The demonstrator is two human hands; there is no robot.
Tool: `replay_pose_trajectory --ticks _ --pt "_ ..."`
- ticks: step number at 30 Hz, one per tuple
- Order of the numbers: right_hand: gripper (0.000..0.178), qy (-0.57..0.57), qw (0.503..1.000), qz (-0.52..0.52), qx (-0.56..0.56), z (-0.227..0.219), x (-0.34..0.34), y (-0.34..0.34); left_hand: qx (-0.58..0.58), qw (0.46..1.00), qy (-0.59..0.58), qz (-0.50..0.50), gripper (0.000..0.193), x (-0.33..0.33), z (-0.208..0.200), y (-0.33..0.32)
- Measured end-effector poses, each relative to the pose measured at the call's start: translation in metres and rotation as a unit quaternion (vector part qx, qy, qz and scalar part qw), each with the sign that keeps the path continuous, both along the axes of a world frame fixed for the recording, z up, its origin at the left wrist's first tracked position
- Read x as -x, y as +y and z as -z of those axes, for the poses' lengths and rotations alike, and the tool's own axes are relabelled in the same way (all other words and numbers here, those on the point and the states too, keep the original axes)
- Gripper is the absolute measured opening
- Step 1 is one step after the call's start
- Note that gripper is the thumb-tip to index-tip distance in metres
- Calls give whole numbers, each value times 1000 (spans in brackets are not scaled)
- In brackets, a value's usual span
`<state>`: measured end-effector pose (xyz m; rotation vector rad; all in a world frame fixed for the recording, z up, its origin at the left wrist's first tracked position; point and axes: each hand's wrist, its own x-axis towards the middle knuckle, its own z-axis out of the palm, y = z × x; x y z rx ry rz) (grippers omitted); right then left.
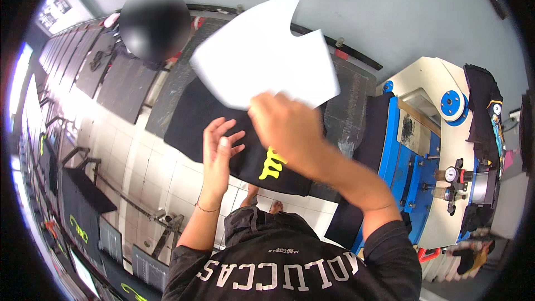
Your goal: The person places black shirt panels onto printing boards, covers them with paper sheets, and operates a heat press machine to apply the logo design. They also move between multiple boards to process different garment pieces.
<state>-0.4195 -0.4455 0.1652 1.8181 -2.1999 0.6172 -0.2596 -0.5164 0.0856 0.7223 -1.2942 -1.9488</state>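
A black fabric garment piece (pixel 195 112) lies on the dark worktable in front of me. On its near part shows a bright yellow-green print (pixel 270 168), partly covered by my right forearm. My right hand (pixel 287 128), blurred by motion, is closed on the lower edge of a large white sheet (pixel 267 50). That sheet rises above the far side of the fabric, with a curved notch in its upper right edge. Over the fabric, left of the print, my left hand (pixel 220 142) is open with its fingers apart, holding nothing.
A cream and blue press machine (pixel 404 145) with a round gauge (pixel 450 174) stands to the right, with dark garments beside it. Long rows of flat boards (pixel 125 89) run off to the left. Another person, head blurred, is at the far left.
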Motion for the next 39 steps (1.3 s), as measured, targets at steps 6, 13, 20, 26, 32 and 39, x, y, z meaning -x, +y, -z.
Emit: replay_pose_trajectory --ticks 6,13,20,26,32,39 --pt "10 4 981 -177 83 79 -174 34 -86 951 -208 -213 27 -144 39 36" --pt "37 -220 901 -350 -130 104 -251 82 -119 878 -208 -413 33 -446 116 170" --pt "30 -516 852 -49 -75 223 -115 52 -346 792 -282 -417 44 -614 143 388" --pt "52 -231 874 427 -1 236 26 96 -341 700 -448 -439 44 -574 204 390" --pt "84 -358 784 479 -170 242 74 109 -269 658 -565 -419 44 -548 229 349" --pt "46 -491 788 372 7 295 100 116 -215 584 -683 -383 44 -542 234 298"
